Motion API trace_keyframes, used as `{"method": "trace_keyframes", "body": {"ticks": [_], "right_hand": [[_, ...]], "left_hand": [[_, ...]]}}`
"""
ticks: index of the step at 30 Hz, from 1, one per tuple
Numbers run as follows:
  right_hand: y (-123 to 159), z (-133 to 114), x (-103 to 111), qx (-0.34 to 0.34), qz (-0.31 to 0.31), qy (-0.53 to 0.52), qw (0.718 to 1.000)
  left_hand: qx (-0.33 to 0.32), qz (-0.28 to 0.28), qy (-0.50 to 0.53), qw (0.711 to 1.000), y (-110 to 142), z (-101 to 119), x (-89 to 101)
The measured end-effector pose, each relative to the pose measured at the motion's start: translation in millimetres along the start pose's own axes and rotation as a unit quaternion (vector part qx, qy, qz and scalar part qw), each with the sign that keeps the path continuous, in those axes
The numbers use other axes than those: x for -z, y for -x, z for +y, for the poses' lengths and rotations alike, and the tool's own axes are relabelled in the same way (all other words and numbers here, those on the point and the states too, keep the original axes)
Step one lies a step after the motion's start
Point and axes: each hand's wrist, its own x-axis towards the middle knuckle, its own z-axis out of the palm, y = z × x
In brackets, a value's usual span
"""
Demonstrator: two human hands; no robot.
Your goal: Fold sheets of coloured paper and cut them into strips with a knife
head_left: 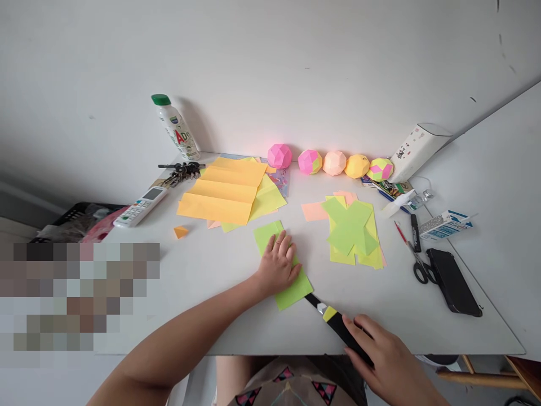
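Note:
My left hand lies flat with its fingers spread on a narrow green strip of paper, pressing it to the table. The strip slants from upper left to lower right and looks folded. My right hand is wrapped round the black and yellow handle of a knife at the table's front edge. Its dark blade points up and left, with the tip at the strip's lower right end. I cannot tell whether the tip is under the paper or inside a fold. To the right lies a pile of green, yellow and pink paper strips.
Creased orange sheets lie back left, near a small orange folded piece, a remote control, keys and a white bottle. Several paper balls line the wall. Scissors and a black phone lie right.

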Motion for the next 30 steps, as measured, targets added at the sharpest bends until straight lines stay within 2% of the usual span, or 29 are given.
{"method": "trace_keyframes", "body": {"ticks": [8, 20, 30], "right_hand": [[-8.2, -12.6, 5.4, 0.014, 0.013, 0.046, 0.999], [-14.7, -16.5, -1.3, 0.014, 0.005, 0.052, 0.999], [-4.1, -9.3, 7.6, 0.006, 0.003, 0.047, 0.999]], "left_hand": [[0.000, -0.029, -0.040, 0.999, -0.1, 1.5, -2.1], [0.011, -0.066, -0.048, 0.997, -2.0, 4.9, 1.1], [0.007, -0.050, -0.040, 0.998, -1.2, 4.2, -1.6]]}}
